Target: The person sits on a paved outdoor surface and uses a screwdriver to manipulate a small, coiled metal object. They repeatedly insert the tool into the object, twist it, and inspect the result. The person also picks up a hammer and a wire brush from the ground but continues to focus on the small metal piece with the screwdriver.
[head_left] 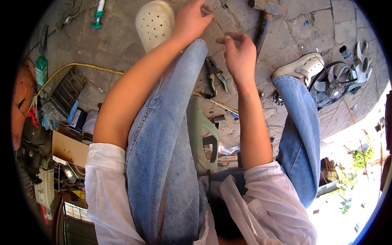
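Note:
My left hand is closed in a pinch at the top, just above my denim-covered knee. Lower and to the right, my right hand pinches too, thumb against fingers. A thin wire-like strand appears to run between the two sets of fingertips; it is too fine to make out well. Pliers with blue and yellow handles lie on the paving below and left of my right hand, their jaws pointing up. A hammer with a dark handle rests just beyond my right hand.
Cream clogs are on my feet. At the right lies a fan with its motor. A grey-green plastic stool stands between my legs. On the left are a yellow hose, a black crate, a green bottle and a syringe.

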Demonstrator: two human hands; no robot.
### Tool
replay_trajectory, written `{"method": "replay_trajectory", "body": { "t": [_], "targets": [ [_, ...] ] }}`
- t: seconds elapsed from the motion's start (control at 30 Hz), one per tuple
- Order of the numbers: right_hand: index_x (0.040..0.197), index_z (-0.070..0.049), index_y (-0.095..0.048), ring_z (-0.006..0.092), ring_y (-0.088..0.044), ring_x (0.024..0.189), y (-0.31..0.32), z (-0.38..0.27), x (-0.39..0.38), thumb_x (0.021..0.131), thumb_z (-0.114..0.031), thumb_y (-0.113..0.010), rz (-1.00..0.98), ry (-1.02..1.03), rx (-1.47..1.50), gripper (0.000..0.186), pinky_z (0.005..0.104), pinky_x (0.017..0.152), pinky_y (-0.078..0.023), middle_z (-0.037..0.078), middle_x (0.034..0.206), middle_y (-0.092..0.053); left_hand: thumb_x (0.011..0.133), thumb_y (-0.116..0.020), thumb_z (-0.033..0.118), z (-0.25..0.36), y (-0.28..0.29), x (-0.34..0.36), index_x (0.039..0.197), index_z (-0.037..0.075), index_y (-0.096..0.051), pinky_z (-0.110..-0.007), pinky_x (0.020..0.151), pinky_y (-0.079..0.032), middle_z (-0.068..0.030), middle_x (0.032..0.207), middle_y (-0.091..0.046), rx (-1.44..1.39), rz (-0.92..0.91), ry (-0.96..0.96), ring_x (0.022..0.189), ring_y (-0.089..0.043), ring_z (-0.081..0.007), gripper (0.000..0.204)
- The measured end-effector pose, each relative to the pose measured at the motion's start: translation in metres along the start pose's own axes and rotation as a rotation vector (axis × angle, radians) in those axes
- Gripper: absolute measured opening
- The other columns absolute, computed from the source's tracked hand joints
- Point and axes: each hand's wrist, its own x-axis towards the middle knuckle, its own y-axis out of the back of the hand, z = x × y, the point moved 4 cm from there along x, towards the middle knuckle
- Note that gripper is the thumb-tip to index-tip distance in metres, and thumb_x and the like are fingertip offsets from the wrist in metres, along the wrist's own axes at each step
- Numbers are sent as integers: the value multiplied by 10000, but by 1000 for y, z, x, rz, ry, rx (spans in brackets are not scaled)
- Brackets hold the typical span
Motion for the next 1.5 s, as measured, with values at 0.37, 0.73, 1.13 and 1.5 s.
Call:
{"method": "replay_trajectory", "body": {
  "t": [0.37,0.73,1.13,1.5],
  "targets": [
    [920,60,-571,198,-663,747,-3,2,2,877,-99,-546,2,-24,23,167,296,698,-493,127,786,-705,710,-714,80,4,1,1,847,16,-594,-369,640,-504,-140,765,-641,90,13,-7,700,-633,-273,193],
    [926,67,-570,92,-538,538,-4,8,4,867,-83,-537,-27,-106,148,165,246,526,-437,119,793,-712,709,-716,78,2,-1,1,839,14,-587,-384,642,-500,-145,763,-634,126,19,-8,698,-627,-286,193],
    [1172,84,-486,76,-429,524,-30,-15,1,902,-37,-446,-14,-505,706,299,215,445,-371,147,949,-598,684,-719,83,-2,1,5,814,8,-589,-342,625,-510,-124,727,-652,39,-27,50,669,-645,-235,199],
    [960,57,-407,66,-401,517,-27,3,2,937,-8,-398,-105,-1090,1848,70,170,376,-319,137,890,-521,737,-701,121,-18,1,-2,865,17,-626,-320,643,-511,-103,780,-682,-125,-51,117,701,-655,-198,182]
  ]
}}
